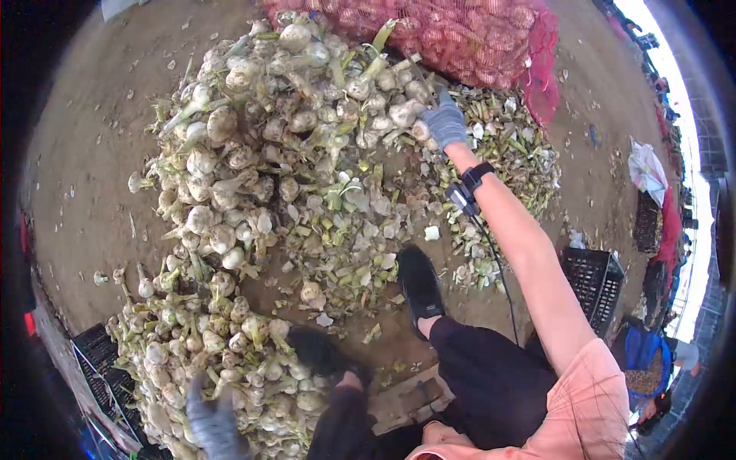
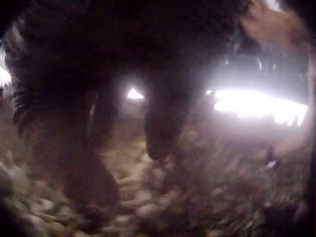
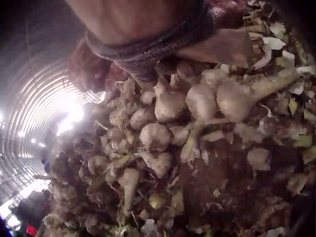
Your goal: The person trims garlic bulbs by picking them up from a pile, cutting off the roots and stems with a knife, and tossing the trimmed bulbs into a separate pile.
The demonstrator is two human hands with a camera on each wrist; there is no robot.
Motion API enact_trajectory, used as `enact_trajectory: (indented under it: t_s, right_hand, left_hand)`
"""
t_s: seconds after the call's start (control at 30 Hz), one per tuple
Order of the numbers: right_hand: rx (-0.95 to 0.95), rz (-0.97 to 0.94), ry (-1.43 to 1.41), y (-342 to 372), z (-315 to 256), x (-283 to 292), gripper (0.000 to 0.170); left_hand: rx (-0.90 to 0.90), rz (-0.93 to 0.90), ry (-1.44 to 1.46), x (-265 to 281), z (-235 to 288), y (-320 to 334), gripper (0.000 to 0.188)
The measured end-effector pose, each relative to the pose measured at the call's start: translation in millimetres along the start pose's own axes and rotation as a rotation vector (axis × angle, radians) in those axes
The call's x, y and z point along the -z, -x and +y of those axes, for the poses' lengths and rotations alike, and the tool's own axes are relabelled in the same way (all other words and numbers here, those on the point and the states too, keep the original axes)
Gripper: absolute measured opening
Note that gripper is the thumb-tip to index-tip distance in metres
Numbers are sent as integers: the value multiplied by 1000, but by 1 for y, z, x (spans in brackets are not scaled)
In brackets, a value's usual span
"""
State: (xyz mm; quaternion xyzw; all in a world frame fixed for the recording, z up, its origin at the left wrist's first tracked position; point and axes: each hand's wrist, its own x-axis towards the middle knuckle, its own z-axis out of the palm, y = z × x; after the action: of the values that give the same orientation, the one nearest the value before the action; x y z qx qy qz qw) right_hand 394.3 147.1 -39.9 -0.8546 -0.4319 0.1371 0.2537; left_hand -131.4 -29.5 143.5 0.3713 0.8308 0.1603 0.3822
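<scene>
The right hand [image 1: 443, 124], in a grey glove, is at the right edge of the far garlic pile [image 1: 238, 138], just beside some bulbs and near the red mesh sack [image 1: 460, 38]. Its grip looks clamped on a wooden handle [image 3: 222, 47] that juts from under the glove in the right wrist view; the fingertips themselves are hidden. Below that hand, a row of pale bulbs [image 3: 202, 103] lies at the edge of the pile, one with its thick stalk pointing right.

The left hand [image 1: 211, 418], also gloved, is blurred over the near garlic pile [image 1: 230, 345] on the left. Its grip is apart, fingers spread, with nothing visible in it; whether it touches the bulbs I cannot tell.

Between the far pile and the feet lie cut stalks and papery skins [image 1: 345, 261], with a single bulb [image 1: 312, 294] at their near edge. More trimmings [image 1: 529, 153] spread to the right of the right hand. The mesh sack at the far side is full of bulbs. A dark shoe [image 1: 420, 287] stands on the dirt floor [image 1: 84, 184]. One black crate [image 1: 594, 284] is at the right, another [image 1: 107, 376] at the near left.
</scene>
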Motion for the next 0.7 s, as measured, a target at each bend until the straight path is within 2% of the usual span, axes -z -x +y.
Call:
enact_trajectory:
  t_s: [0.03,0.07,0.1,0.13,0.17,0.2,0.23,0.27,0.3,0.33,0.37,0.4,0.43,0.47,0.5,0.53,0.6,0.63,0.67,0.7]
  right_hand:
    - [-1,-56,12,-6,-2,-1,58]
    - [-3,-56,14,-14,0,-4,58]
    - [22,-106,81,-21,3,-9,54]
    - [52,-155,149,-26,4,-13,50]
    - [57,-128,142,-22,0,-11,42]
    - [57,-133,145,-14,-1,-9,42]
    - [-3,-124,69,-10,1,-7,39]
    - [-60,-117,-7,-2,1,-5,37]
    - [-55,-125,-5,11,2,-2,37]
    - [-206,-168,-446,33,-2,7,27]
    - [-362,-209,-887,57,-10,16,16]
    - [-452,-214,-1023,82,-26,22,14]
    - [-523,-399,-1222,102,-24,22,13]
    - [-678,-515,-1174,118,-20,13,11]
    - [-842,-728,-1326,141,-48,22,12]
    - [-778,-886,-1328,162,-47,11,13]
    - [-924,-1025,-1304,200,-60,1,14]
    - [-916,-1208,-1308,211,-56,-7,19]
    - [-901,-1388,-1306,219,-52,-15,27]
    - [-907,-1406,-1310,224,-50,-22,27]
  left_hand:
    - [-70,-174,131,-25,30,12,51]
    - [-115,-262,-86,-40,39,6,50]
    - [-103,-312,-1,-63,58,12,50]
    - [-240,-402,160,-82,45,7,48]
    - [-292,-435,-98,-96,67,13,46]
    - [-272,-555,48,-110,64,10,48]
    - [-414,-609,4,-128,46,0,53]
    - [-407,-605,9,-133,51,3,53]
    - [-288,-694,211,-143,63,9,58]
    - [-164,-776,411,-150,72,11,64]
    - [-153,-767,415,-159,72,7,64]
    - [-184,-770,528,-175,64,-1,68]
    - [-214,-768,639,-189,57,-9,72]
    - [-201,-748,637,-201,51,-16,72]
    - [-195,-793,684,-212,45,-23,75]
    - [-201,-822,764,-217,46,-23,76]
    - [-228,-871,956,-226,50,-24,74]
    - [-308,-859,797,-227,45,-32,64]
    - [-298,-842,786,-223,37,-32,64]
    - [-182,-872,852,-220,31,-30,57]
